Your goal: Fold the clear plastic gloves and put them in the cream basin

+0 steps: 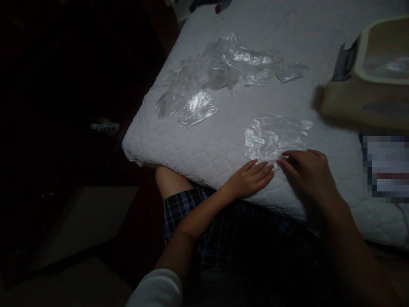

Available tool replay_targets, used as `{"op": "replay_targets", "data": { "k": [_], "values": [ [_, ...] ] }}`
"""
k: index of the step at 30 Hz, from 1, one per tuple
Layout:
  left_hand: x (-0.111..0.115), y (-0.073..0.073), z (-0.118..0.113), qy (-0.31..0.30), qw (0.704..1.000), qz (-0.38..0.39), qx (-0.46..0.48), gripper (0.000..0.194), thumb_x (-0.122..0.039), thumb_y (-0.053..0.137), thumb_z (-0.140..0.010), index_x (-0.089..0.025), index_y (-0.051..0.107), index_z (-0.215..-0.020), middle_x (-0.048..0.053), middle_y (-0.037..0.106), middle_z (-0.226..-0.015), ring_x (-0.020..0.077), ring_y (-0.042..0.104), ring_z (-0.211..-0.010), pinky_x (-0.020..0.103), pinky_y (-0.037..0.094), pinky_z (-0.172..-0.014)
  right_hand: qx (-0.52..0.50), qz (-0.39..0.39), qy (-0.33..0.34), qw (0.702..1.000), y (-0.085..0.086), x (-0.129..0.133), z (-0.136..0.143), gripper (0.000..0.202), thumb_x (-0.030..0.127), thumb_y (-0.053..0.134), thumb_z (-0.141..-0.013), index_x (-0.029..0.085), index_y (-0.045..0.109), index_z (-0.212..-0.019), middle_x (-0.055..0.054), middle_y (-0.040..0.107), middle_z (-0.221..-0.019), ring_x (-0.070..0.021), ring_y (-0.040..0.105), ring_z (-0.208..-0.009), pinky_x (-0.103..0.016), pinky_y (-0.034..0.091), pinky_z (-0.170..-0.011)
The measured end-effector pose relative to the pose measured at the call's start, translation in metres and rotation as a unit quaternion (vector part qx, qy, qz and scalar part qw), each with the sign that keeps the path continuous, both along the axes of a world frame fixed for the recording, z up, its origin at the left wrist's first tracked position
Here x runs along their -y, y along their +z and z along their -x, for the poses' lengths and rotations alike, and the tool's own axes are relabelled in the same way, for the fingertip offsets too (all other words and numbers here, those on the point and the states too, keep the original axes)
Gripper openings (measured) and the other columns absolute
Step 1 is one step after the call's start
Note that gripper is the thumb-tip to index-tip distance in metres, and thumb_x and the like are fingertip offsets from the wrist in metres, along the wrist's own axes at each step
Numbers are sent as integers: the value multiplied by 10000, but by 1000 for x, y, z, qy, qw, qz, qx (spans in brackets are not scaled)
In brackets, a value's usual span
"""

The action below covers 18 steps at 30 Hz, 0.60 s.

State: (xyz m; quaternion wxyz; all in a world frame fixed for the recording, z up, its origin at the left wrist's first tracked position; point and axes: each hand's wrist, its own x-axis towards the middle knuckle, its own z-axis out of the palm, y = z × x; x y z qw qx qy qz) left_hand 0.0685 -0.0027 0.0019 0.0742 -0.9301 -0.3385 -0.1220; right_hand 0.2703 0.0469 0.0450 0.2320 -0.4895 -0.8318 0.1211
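A clear, wrinkled plastic bag (271,135) lies spread on the white quilted mattress (204,147). My left hand (251,178) rests flat at the bag's near edge, fingers stretched out. Just to its right, my right hand (308,170) has thumb and fingertips brought close together at the bag's near right edge. Whether a bit of the film is between those fingertips is too small and dark to tell. Farther back, several more crumpled clear plastic bags (223,64) lie in a loose heap, one (196,106) toward the front left.
At the right stands a beige plastic bin (348,100) with a grey handle clip and some clear film inside. Below it is a blurred-out flat item (388,166). The mattress edge runs along my lap. A small packet (105,126) lies on the dark floor at left.
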Motion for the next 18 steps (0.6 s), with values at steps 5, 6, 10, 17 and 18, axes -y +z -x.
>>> {"op": "replay_targets", "data": {
  "k": [5, 6, 10, 17, 18],
  "values": [
    [0, 1, 0, -1, 1000, 2, -5, 363, -154, 413, -957, -147, 530, -1301, 107, 489, -1445, 222, 430, -1366, 454, 372, -1158, 31, -23, 7, 999, -5, 0, 0, 303, 397, 437, -941, 196, 652, -1010, -93, 714, -894, -265, 641, -875, -490, 342, -996],
    [0, 2, 0, -2, 1000, 9, -10, 368, -150, 410, -956, -153, 527, -1305, 105, 479, -1453, 220, 420, -1374, 459, 368, -1161, 36, -24, 9, 999, -6, 0, 0, 302, 393, 430, -945, 199, 653, -1006, -90, 716, -904, -263, 641, -877, -487, 341, -997],
    [0, 5, 0, -4, 999, 27, -26, 381, -135, 397, -952, -171, 520, -1311, 99, 444, -1480, 217, 374, -1403, 474, 347, -1174, 56, -35, 16, 998, -7, -1, -1, 309, 378, 414, -956, 195, 661, -991, -93, 718, -929, -263, 639, -886, -477, 350, -983],
    [0, 3, 0, 1, 1000, 21, -19, 380, -138, 399, -951, -172, 521, -1309, 95, 453, -1475, 229, 351, -1414, 497, 319, -1186, 74, -49, 27, 996, -8, -1, -2, 291, 365, 425, -961, 196, 662, -966, -84, 715, -907, -256, 640, -882, -476, 362, -975],
    [0, 3, 0, 2, 1000, 22, -18, 379, -137, 401, -950, -164, 522, -1309, 99, 466, -1464, 230, 368, -1405, 489, 325, -1184, 75, -51, 28, 996, -7, -1, -2, 287, 364, 428, -960, 198, 661, -960, -82, 715, -904, -255, 641, -879, -480, 365, -974]
  ]
}}
